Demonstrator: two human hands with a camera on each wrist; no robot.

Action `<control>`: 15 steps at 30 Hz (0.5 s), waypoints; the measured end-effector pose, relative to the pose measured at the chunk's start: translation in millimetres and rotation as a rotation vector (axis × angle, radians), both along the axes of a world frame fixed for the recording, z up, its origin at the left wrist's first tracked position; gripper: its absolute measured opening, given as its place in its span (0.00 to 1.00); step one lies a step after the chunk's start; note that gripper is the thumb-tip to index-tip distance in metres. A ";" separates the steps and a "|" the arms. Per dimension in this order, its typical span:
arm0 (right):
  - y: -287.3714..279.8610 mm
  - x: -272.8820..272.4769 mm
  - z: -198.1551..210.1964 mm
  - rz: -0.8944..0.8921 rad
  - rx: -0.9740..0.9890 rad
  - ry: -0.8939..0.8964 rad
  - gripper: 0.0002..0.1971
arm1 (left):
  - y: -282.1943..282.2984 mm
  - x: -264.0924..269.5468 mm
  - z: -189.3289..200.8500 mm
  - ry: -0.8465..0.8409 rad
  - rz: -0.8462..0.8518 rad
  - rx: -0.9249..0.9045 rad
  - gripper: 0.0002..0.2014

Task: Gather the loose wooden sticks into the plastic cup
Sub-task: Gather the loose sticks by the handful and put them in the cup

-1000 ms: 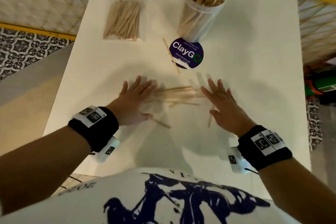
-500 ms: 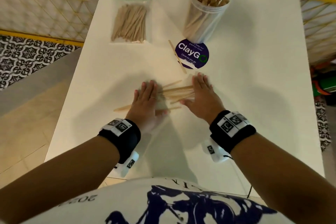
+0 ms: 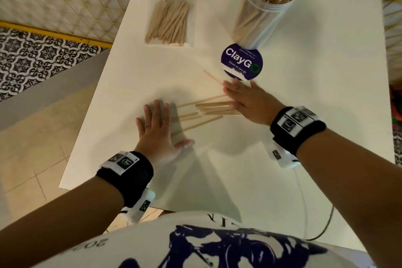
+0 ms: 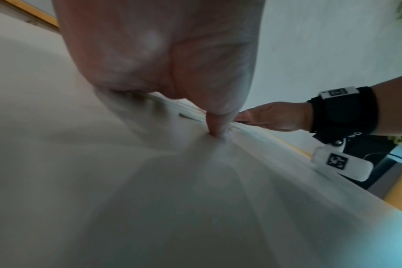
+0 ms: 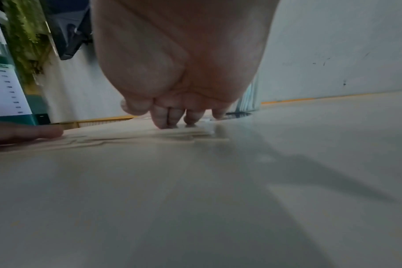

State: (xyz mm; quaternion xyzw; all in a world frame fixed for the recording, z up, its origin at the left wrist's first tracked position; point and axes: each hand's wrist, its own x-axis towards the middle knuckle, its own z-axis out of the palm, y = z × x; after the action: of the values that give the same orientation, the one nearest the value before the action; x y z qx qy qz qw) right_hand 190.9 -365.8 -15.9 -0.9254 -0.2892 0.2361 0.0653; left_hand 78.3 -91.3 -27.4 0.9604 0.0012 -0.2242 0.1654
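Several loose wooden sticks (image 3: 206,111) lie in a rough bunch on the white table (image 3: 304,93). My left hand (image 3: 155,119) lies flat at their left ends, fingers straight, thumb on the table (image 4: 216,127). My right hand (image 3: 243,98) lies flat over their right ends, its fingertips (image 5: 170,119) pressing on the sticks (image 5: 149,135). One more stick (image 3: 214,77) lies apart, just beyond the right hand's fingers. The clear plastic cup (image 3: 261,6), holding many sticks, stands at the far side of the table.
A sealed clear bag of sticks (image 3: 169,19) lies at the far left. A round purple ClayGo sticker (image 3: 241,62) sits in front of the cup. The table's left edge (image 3: 87,115) is close to my left hand. A white cable (image 3: 326,224) hangs near right.
Both hands swept inward and pushed the scattered sticks into a tighter bunch. Since half a second ago my left hand has slid slightly left, off the sticks' ends.
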 end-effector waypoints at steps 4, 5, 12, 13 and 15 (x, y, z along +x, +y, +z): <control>-31.8 -34.7 -5.1 -0.212 0.074 0.022 0.57 | -5.6 2.4 -2.6 -0.065 -0.033 -0.074 0.57; -35.0 -38.0 -8.0 -0.246 0.064 0.030 0.63 | -9.9 4.7 -2.3 -0.071 -0.040 -0.083 0.56; 25.8 -35.1 -7.7 -0.142 0.067 0.081 0.59 | -56.3 38.8 -1.9 -0.103 -0.144 -0.182 0.53; 34.5 -36.9 -8.8 -0.137 0.080 0.085 0.56 | -62.0 44.8 -2.9 -0.093 -0.156 -0.199 0.54; 46.3 -41.6 -12.0 -0.136 0.125 0.082 0.50 | -66.8 54.5 -5.4 -0.090 -0.193 -0.197 0.54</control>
State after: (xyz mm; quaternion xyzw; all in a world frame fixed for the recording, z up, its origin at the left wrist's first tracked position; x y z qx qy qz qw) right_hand 149.3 -319.5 -27.9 -0.9265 -0.2371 0.2504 0.1507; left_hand 132.9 -158.1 -32.8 0.9442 -0.1204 -0.1949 0.2366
